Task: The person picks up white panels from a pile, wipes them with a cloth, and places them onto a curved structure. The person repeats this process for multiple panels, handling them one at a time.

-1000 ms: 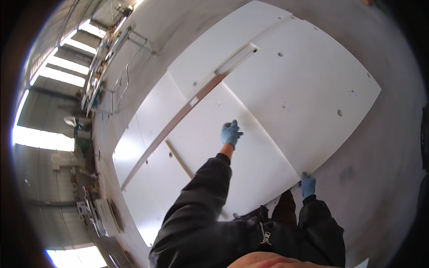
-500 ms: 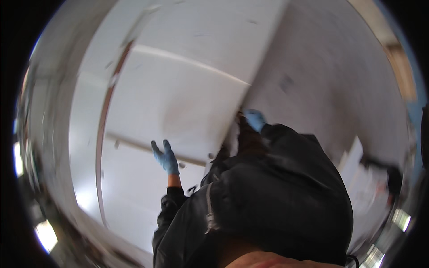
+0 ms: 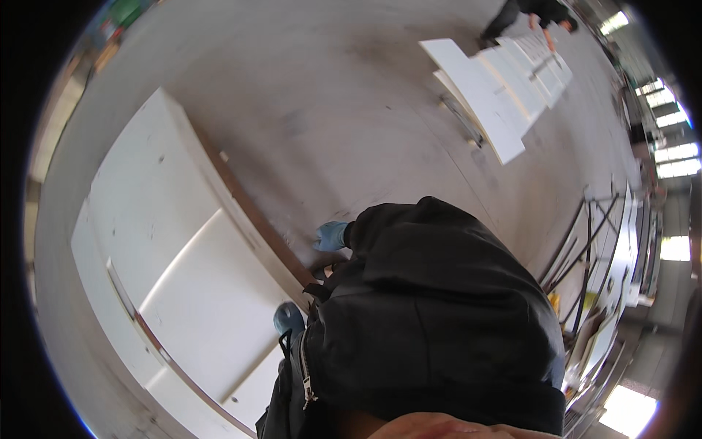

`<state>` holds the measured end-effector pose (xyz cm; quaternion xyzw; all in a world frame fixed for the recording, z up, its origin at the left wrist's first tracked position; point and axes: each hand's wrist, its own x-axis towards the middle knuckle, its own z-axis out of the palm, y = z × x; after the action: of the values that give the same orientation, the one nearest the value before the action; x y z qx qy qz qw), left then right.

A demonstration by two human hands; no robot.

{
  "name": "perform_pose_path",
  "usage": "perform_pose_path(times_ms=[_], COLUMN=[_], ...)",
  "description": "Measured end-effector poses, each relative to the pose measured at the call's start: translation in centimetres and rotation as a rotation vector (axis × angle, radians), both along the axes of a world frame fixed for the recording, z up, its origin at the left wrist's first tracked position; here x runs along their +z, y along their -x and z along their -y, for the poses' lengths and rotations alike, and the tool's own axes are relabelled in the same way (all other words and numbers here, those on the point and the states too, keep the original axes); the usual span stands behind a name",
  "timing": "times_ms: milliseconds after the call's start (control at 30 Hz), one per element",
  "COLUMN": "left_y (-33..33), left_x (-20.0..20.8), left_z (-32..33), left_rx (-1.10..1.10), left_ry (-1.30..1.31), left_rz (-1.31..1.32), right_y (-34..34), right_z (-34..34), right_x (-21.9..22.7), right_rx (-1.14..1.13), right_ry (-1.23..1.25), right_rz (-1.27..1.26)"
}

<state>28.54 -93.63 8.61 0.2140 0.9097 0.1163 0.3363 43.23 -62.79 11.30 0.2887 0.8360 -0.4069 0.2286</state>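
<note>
My left hand (image 3: 289, 319), in a blue glove, is beside the right edge of a large white panel stack (image 3: 179, 219) at the left; whether it touches the stack does not show. Its fingers are foreshortened and partly hidden, and I see nothing held in it. My right hand (image 3: 331, 236), also gloved in blue, hangs over the concrete floor in front of my dark jacket (image 3: 431, 293). Motion smears its fingers, and nothing shows in its grip. A brown strip (image 3: 175, 364) runs along the white panels.
Farther off at the upper right, white panels (image 3: 497, 91) lie on a low support, with another person (image 3: 545, 11) bending over their far end. A dark metal frame (image 3: 585, 256) and stacked sheets stand at the right. Grey concrete floor (image 3: 329, 132) spreads between them.
My view has swung right, so the white panel stack now lies at the left. My left hand, spread above the panels before, is now close to my body; my right hand has left the stack's edge.
</note>
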Motion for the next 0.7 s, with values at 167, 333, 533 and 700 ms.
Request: perform_pose_path(times_ms=[167,333,533,700], left_y=[-3.0,-11.8,-25.9,-35.5], left_x=[-1.0,5.1,16.0,18.9], left_z=[-3.0,-16.9,-32.5,-36.6], left_rx=[-0.05,-0.082,-0.122,-0.248], left_ry=[-0.267,-0.749,-0.946,-0.772], left_rz=[0.061,0.447,1.017,1.503], right_y=[-11.3,-23.7,-31.2,-32.8], right_z=[-2.7,-3.7,-1.6,1.8], right_x=[-1.2,0.4,5.9,11.5], right_rx=[-0.296,-0.609,-0.845,-0.942], right_ry=[-0.028,0.157,0.489,0.795], right_rz=[-0.029,-0.01,-0.503,-0.987])
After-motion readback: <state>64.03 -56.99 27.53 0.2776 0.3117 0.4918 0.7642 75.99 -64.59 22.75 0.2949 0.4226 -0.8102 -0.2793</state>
